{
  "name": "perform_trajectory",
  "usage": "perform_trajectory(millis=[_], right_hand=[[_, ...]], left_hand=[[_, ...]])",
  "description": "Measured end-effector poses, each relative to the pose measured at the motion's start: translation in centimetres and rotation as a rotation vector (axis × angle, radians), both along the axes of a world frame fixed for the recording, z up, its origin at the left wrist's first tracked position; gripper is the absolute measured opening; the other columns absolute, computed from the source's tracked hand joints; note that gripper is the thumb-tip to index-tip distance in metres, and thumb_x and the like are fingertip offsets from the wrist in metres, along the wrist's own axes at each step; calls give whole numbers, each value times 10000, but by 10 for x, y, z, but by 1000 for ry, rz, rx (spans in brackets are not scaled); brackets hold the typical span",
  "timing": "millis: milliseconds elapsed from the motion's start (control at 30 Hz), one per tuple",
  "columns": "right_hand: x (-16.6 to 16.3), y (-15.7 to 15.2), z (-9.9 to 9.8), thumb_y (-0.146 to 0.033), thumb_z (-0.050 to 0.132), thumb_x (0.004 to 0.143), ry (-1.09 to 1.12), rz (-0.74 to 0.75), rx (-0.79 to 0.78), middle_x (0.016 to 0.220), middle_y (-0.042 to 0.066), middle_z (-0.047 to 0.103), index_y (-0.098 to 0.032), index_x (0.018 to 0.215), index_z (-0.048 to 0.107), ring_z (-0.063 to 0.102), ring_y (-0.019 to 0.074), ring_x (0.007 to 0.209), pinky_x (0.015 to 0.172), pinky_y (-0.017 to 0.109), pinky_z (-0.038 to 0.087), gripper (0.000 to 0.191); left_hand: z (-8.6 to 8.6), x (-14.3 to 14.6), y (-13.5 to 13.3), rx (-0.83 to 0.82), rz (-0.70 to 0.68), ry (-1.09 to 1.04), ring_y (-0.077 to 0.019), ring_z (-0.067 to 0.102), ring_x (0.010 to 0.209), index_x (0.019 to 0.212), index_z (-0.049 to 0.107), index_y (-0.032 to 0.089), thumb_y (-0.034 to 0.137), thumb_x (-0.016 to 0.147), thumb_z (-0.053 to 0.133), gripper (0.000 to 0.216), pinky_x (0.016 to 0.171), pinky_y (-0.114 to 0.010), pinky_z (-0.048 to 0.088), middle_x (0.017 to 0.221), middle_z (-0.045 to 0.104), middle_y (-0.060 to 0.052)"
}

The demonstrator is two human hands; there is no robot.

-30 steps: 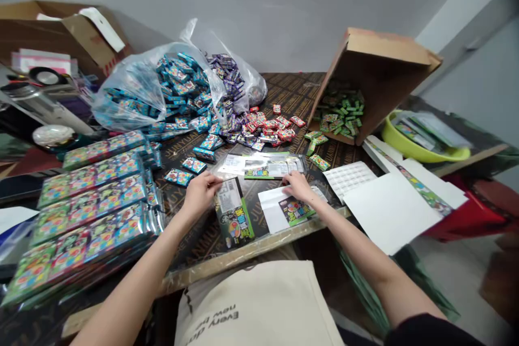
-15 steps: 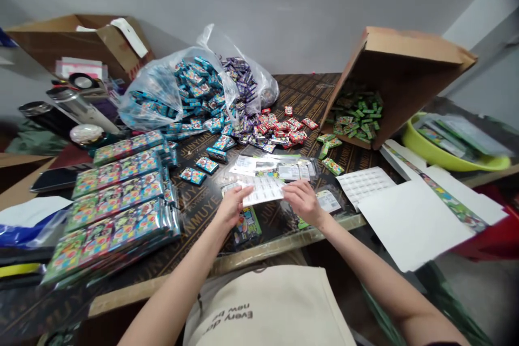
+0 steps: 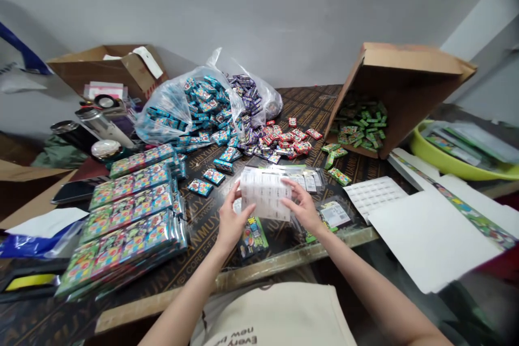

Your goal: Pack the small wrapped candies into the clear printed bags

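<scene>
well to the left of the white sheet of small printed labels [image 3: 265, 194], which i use as my marker, rows of green and blue printed sleeve packs [image 3: 133, 216] lie stacked on the dark brown patterned desk [image 3: 308, 100]. behind the sheet and to its left, a clear plastic bag of blue and purple packs [image 3: 194, 108] spills onto the desk.

my left hand [image 3: 231, 221] has its grip closed on the sheet's left edge, thumb in front and fingers behind. a second ago this hand lay on the green printed flat pack [image 3: 251, 238]. that pack now lies alone on the desk just below the sheet, with nothing touching it.

the sheet itself is what changed. half a second ago it hung low and nearly flat between the hands, and now it is raised off the desk and tilted up, its printed face towards me.

my right hand [image 3: 304, 211], which was pressing on the desk a second ago, now has its grip closed on the sheet's right edge.

behind the sheet lie small red packs [image 3: 290, 138]. further right stands a tipped brown cardboard box [image 3: 405, 86] with small green packs [image 3: 360, 119] inside it. right of the sheet lie plain white paper sheets [image 3: 430, 232], and beyond them a yellow-green plastic basin [image 3: 458, 159].
</scene>
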State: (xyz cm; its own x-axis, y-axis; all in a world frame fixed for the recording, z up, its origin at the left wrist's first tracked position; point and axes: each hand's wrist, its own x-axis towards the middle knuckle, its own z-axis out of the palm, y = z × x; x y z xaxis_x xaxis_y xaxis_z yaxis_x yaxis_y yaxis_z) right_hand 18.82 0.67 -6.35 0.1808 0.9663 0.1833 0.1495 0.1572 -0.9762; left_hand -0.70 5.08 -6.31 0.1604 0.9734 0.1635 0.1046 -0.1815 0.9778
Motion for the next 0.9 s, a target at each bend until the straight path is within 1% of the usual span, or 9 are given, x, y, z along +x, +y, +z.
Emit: perform_trajectory(millis=[133,200,300,367,433,567,633,700,900], right_hand=[[-2,4,0,-302,587,742,273,-17,-110,857,21,653,-247,1260,390,606,160,673,614,264,484,557],[-3,5,1,-310,579,748,323,-43,-126,811,13,656,-245,1282,350,600,154,630,584,255,478,585],[-2,5,5,-330,565,771,207,-52,-51,1012,42,629,-264,1311,320,605,180,840,730,296,482,597],[0,2,8,-340,559,784,65,-48,37,1169,49,555,-274,1291,377,539,195,1026,873,333,428,542],[3,-2,10,-345,593,764,-73,14,80,1188,46,538,-263,1189,516,495,211,1087,936,359,379,439],[5,-8,6,-314,645,728,-223,138,41,1017,46,622,-240,978,665,541,220,1003,927,391,380,262],[2,-8,4,-304,641,733,-202,115,10,985,46,643,-235,979,666,564,213,963,906,390,402,257],[-1,-6,3,-303,650,722,-124,99,-14,999,44,650,-229,1000,657,574,208,961,884,373,427,287],[-2,-3,4,-323,689,680,76,147,-102,1105,40,617,-219,1061,625,564,201,1012,869,328,450,400]], left_hand=[[6,-3,-9,-27,-79,-90,-165,597,845,1385,149,253,233,673,674,886,827,-340,457,960,623,-31],[8,-3,-12,-48,-126,-57,-179,585,883,1350,283,239,239,668,680,788,835,-336,447,995,624,-47],[6,-3,-11,-143,-187,-83,-212,572,950,1167,536,167,268,669,677,527,831,-332,446,1084,612,-90],[5,-3,-9,-221,-145,-169,-218,587,928,1112,570,134,279,652,689,497,802,-332,460,1069,626,-105],[4,-5,-6,-263,-102,-218,-217,603,889,1126,556,125,290,640,696,533,779,-336,470,1025,646,-104],[11,-10,-6,-55,-114,-6,-236,548,1019,1175,537,188,288,674,666,527,883,-385,419,1121,599,-88],[17,-12,-9,128,-76,154,-247,460,1137,1155,559,233,273,674,670,495,977,-414,333,1194,550,-73],[20,-14,-12,189,-54,220,-250,443,1153,1115,590,247,271,670,676,454,1000,-424,305,1185,557,-67],[12,-15,-8,-154,-231,-23,-232,606,904,1009,653,155,291,648,697,388,815,-346,464,1003,667,-88]])
